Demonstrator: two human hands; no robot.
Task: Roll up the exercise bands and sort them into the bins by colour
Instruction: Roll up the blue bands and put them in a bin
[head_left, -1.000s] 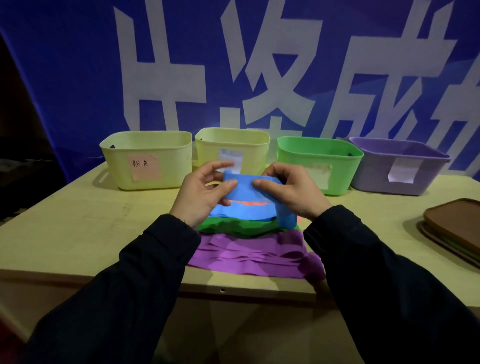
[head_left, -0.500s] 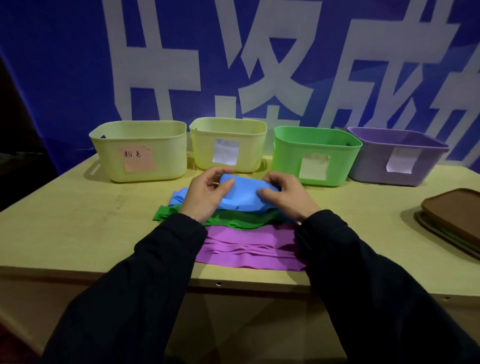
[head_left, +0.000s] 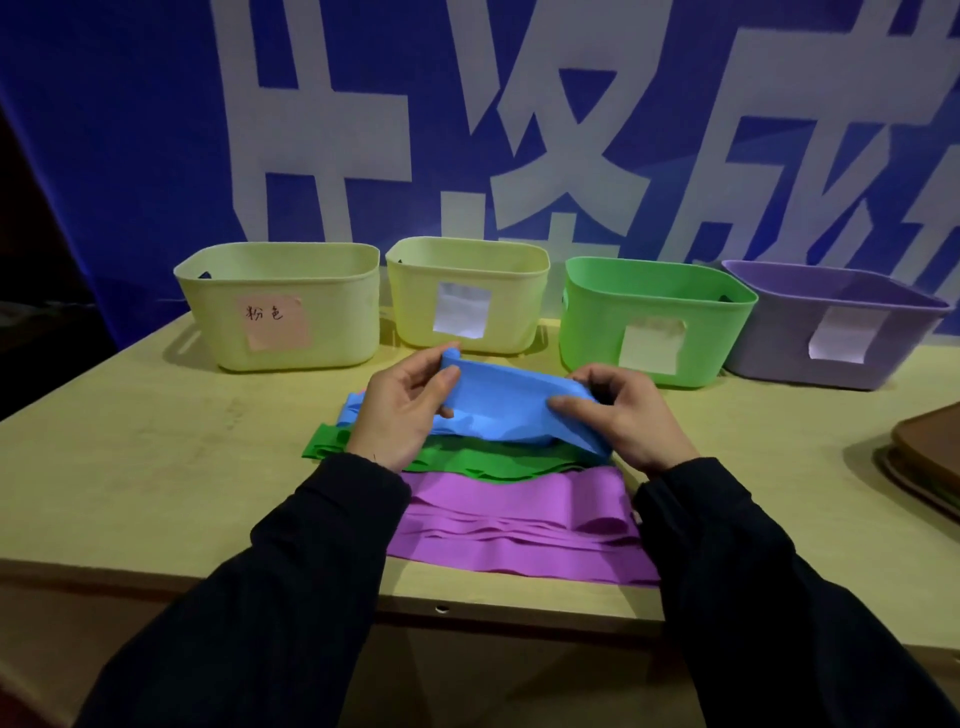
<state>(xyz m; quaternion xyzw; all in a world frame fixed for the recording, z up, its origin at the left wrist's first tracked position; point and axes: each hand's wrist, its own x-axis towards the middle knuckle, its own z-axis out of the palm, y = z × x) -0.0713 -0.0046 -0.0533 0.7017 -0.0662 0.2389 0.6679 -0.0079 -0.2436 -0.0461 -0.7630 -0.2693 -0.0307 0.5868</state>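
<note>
From the head camera, the left hand (head_left: 410, 410) and the right hand (head_left: 626, 415) each pinch one end of a blue band (head_left: 509, 408), thumb against fingers, so the band hangs stretched between them just above the pile near the middle of the table (head_left: 130, 467); holding both ends this way keeps the soft sheet flat and taut, which I judge is the set-up for starting a roll from one end. Under it lies a green band (head_left: 467, 462), and nearer the front edge a purple band (head_left: 519, 519) spreads in loose folds, reaching almost to that edge. More blue peeks out left of the left hand, touching the green. Along the back edge four bins stand in a row, open side up for dropping rolls in: a pale yellow bin (head_left: 280, 306) with a pink note at the left, a second pale yellow bin (head_left: 467, 296) with a white label, a green bin (head_left: 654, 322), and a purple bin (head_left: 831, 332) toward the right. Brown trays (head_left: 930, 457) sit at the right edge. No bin shows a roll inside, as far as the walls allow seeing.
</note>
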